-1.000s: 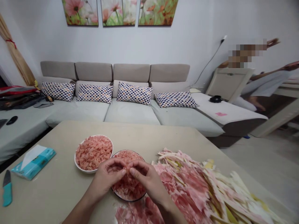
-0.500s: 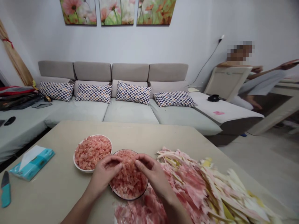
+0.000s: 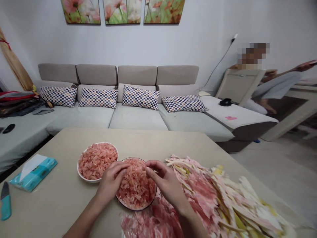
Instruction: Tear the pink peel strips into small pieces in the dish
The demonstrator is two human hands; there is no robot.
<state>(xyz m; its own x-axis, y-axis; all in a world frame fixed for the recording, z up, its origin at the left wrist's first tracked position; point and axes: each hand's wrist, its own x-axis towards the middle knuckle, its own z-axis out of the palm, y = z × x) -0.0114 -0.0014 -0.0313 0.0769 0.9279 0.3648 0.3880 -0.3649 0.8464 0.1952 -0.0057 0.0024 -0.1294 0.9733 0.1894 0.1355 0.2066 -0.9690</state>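
A dark-rimmed bowl (image 3: 137, 209) heaped with pink pomelo flesh (image 3: 136, 185) stands before me. My left hand (image 3: 111, 180) is at the heap's left side, closed, thumb and fingers together; what lies between them is hidden. On the other side my right hand (image 3: 164, 181) is closed in a pinch at the heap's upper edge, at small bits of flesh. To the left is a white bowl (image 3: 85, 179), full of the same flesh. Pink membrane skins (image 3: 153, 221) and yellow-and-white pomelo peels (image 3: 237, 205) lie piled under and beside my right forearm.
A blue tissue pack (image 3: 34, 173) and a teal-handled knife (image 3: 6, 206) lie at the left of the table (image 3: 61, 201). Behind it runs a sofa (image 3: 136, 115) with checkered cushions (image 3: 141, 97). A person (image 3: 274, 87) sits at the far right.
Both hands remain over the dark-rimmed bowl. The left hand has shifted slightly left and its fingers have drawn closer together; the right has moved slightly up and right. The view has shifted a little.
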